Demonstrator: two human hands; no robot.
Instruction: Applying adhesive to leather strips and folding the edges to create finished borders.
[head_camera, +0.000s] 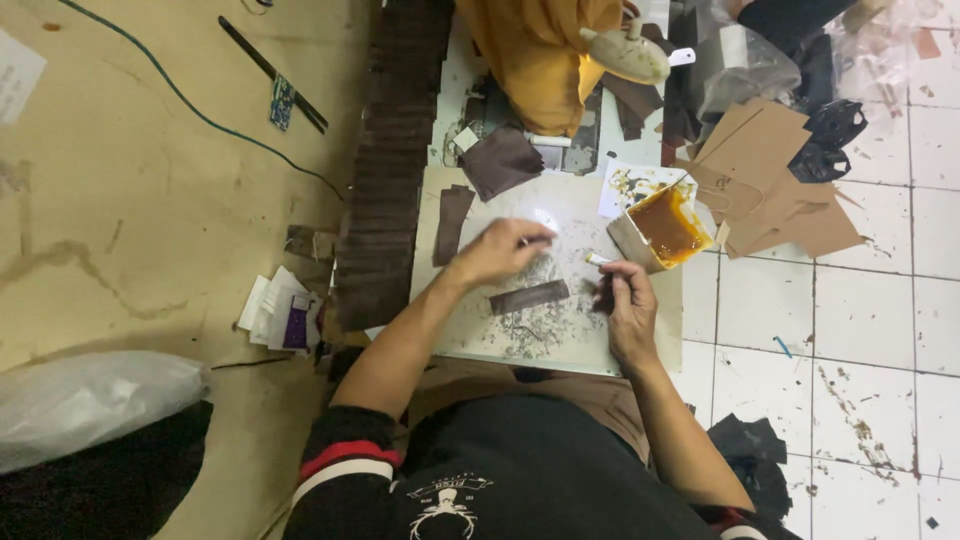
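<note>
Now, strip (529, 297): lies flat on board (480, 335), long axis left-right, right end slightly up.
Left hand (503, 250): pinched, above strip.
Right hand (627, 305): grasping brush (598, 260).

We see dark brown strip (528, 297), amber glue in tin (668, 228), tan card sheets (770, 180), white tiled floor (860, 320).

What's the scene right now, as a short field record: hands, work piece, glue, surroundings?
left hand: raised over the board, fingers pinched
right hand: holds a brush near the glue tub
strip: dark, flat on the board between the hands
glue tub: open, amber glue, at the board's right edge
stack: long row of dark strips left of the board
cardboard: brown pieces on the tiled floor
</note>
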